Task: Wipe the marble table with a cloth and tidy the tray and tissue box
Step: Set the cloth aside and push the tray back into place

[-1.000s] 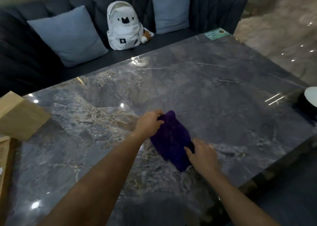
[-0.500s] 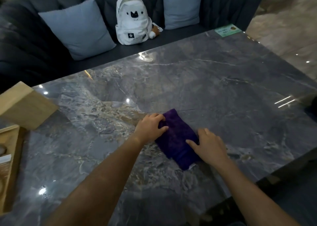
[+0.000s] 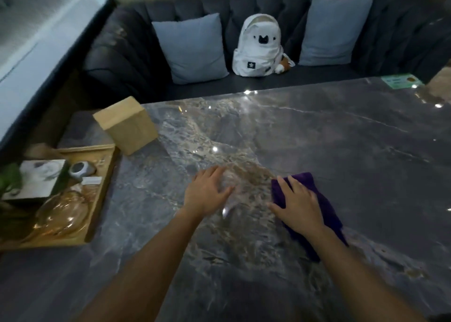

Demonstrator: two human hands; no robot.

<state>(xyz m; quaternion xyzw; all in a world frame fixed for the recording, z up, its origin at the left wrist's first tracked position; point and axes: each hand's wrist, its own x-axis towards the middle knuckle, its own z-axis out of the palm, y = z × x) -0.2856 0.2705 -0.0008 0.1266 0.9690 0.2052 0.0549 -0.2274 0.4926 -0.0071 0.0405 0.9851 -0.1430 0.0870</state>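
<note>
Nearest the camera, both forearms reach out over the table [image 3: 341,150]. The right hand [image 3: 299,205] lies flat, fingers spread, pressing on the cloth [image 3: 324,207] — it pins it rather than grips it. The cloth sits under and just right of that hand, its long axis running away and slightly left. The left hand [image 3: 207,194] is open, holds nothing, and hovers at or on bare marble just left of the cloth; contact is unclear. Farther left, the tray [image 3: 97,211] holds a glass jar [image 3: 61,214] and small items, with the box [image 3: 125,125] just beyond its far corner — both lie nearer the left hand. My guess: wiping goes on with the right. Beyond are a sofa [image 3: 268,80], cushions and backpack [image 3: 258,45].
</note>
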